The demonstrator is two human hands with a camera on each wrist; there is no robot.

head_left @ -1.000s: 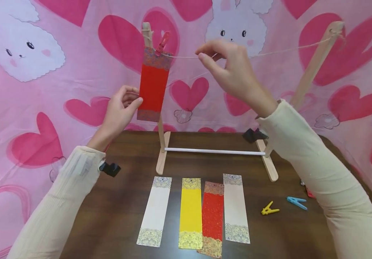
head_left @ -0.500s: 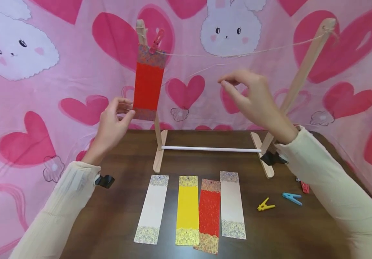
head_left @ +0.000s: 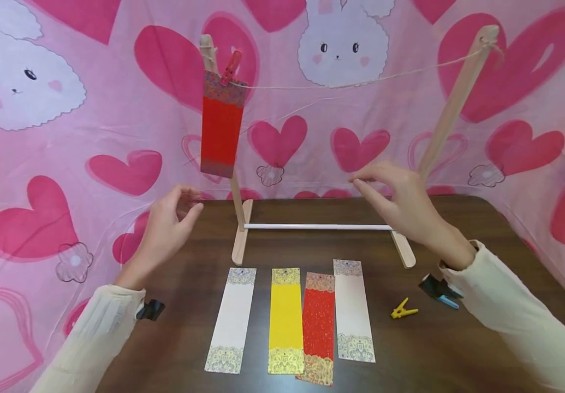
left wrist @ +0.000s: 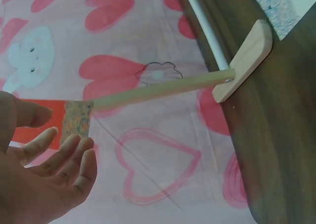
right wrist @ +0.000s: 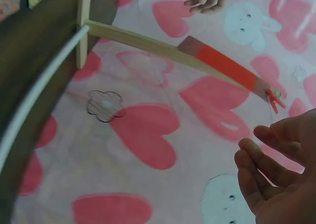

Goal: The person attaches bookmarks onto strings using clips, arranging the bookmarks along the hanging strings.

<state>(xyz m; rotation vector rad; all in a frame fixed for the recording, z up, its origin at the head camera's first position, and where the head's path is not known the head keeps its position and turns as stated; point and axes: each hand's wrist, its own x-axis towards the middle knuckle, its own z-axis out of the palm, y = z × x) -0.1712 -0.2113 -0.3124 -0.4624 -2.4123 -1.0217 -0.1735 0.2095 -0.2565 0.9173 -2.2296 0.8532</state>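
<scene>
Red paper strip (head_left: pixel 220 134) hangs from the string (head_left: pixel 321 87), both hands apart from it.
From where I stand: pink clothespin (head_left: pixel 231 68) at its top, beside a wooden post (head_left: pixel 208 53); left hand (head_left: pixel 166 221) just below its lower end, fingers loosely bent, thumb apart. Right hand (head_left: pixel 405 199) well off, thumb tip close to forefinger. On the table (head_left: pixel 179 333), yellow strip (head_left: pixel 286 319) touches speckled red strip (head_left: pixel 319 322).
</scene>
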